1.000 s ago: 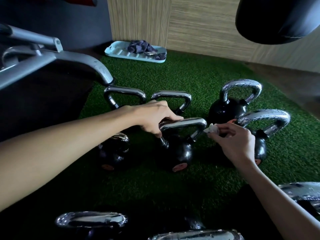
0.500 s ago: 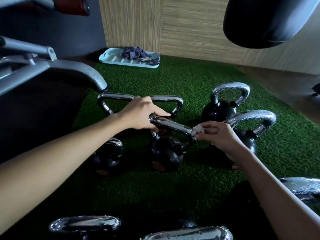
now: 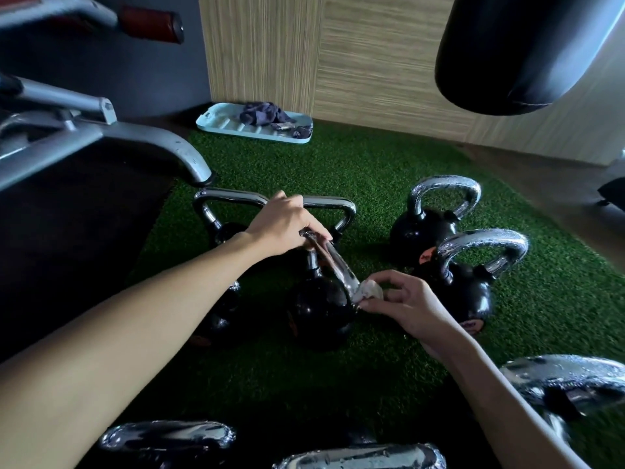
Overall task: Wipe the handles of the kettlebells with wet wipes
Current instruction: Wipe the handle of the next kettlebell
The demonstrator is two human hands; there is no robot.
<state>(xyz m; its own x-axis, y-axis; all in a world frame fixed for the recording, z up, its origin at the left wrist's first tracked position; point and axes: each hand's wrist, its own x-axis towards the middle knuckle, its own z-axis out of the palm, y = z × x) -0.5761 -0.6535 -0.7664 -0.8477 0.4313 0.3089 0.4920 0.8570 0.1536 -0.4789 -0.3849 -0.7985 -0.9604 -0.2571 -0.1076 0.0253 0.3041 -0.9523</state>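
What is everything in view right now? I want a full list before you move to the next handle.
Black kettlebells with chrome handles: at least eight, on the turf; some are cut off at the bottom and right edges.
White wet wipe: one, against the handle of the centre kettlebell.
Light blue plastic tray: one, by the far wall.
Dark crumpled cloth: one, in the tray.
Black punching bag: one, upper right.
Grey metal machine frame: one, left.
Green artificial turf: one, on the floor.
Left hand: grips the top of the centre handle.
Right hand: pinches the wipe.
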